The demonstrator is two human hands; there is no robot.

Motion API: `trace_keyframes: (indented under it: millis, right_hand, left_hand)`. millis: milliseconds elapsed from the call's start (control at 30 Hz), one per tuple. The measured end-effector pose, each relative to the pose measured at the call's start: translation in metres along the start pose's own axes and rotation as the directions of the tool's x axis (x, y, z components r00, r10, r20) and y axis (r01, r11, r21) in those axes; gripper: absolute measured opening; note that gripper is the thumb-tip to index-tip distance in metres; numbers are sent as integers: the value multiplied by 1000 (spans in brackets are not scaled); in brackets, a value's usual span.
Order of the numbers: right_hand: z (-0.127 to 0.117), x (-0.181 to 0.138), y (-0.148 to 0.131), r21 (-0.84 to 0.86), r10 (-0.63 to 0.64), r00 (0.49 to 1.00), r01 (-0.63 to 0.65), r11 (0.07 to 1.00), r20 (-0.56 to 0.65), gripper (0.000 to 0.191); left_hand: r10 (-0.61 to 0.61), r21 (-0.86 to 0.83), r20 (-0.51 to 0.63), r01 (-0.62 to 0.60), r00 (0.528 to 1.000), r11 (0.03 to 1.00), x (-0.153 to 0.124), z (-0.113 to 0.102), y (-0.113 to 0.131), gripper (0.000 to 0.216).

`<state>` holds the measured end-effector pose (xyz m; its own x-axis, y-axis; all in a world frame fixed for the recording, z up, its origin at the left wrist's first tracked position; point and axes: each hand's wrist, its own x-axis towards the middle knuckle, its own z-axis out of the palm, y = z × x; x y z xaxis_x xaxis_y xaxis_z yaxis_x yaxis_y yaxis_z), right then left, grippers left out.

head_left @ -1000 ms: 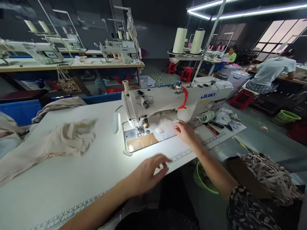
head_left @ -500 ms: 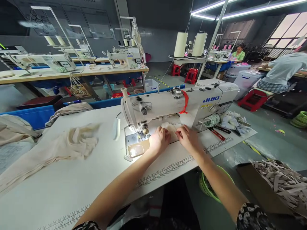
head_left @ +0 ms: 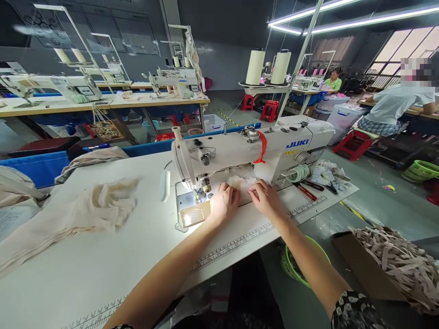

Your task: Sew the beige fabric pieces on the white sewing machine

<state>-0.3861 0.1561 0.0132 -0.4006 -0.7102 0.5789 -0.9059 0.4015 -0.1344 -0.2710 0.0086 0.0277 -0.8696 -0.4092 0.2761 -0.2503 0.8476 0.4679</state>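
We're watching both hands working the same spot: a second ago the left hand [head_left: 224, 201] was hanging open over the front of the bench [head_left: 147, 260], and now it is bending in against the left side of the white fabric piece [head_left: 243, 183]. That piece is lying between the hands, beneath the arm of the JUKI sewing machine [head_left: 226, 151]. The right hand [head_left: 265, 197] is pinching narrowly at its right edge; the left is curling narrow, its knuckles hiding the fingertips, so we're not able to tell whether it is gripping. We're judging that the piece is now being steadied from two sides instead of one. The needle area [head_left: 199, 194] is sitting left of the left hand, and a beige cloth heap [head_left: 99, 205] is lying farther left.
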Motion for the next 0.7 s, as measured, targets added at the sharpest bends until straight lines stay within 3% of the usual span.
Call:
trace_keyframes:
  millis: [100,167,267,367,433,500,600,700]
  right_hand:
    - [-3,-1,0,60,-39,998,42,997,-51,10]
    - [-4,-1,0,39,-63,998,62,997,17,11]
    - [-4,0,0,-44,-57,988,64,997,144,12]
    - [-2,0,2,-96,-43,986,59,994,161,11]
    - [-1,0,4,-96,-63,988,77,992,143,11]
    - [1,-2,7,-76,-99,989,108,991,109,13]
    - [6,-2,13,-43,-165,986,166,985,29,15]
    - [10,0,18,-15,-230,967,230,973,-111,13]
  left_hand:
    - [78,-91,-75,-85,994,992,4,2,2,17]
    - [100,-142,-96,-113,990,983,2,0,2,16]
    - [11,-291,-33,-20,999,957,-13,-11,-7,17]
    - [-86,-405,81,112,993,908,-40,-35,-33,23]
    - [-152,-345,121,185,981,920,-60,-56,-55,27]
    - [-254,-158,124,271,959,949,-78,-77,-76,26]
    - [-385,132,55,376,921,917,-96,-101,-101,19]
    - [-351,140,29,344,936,928,-110,-122,-126,16]
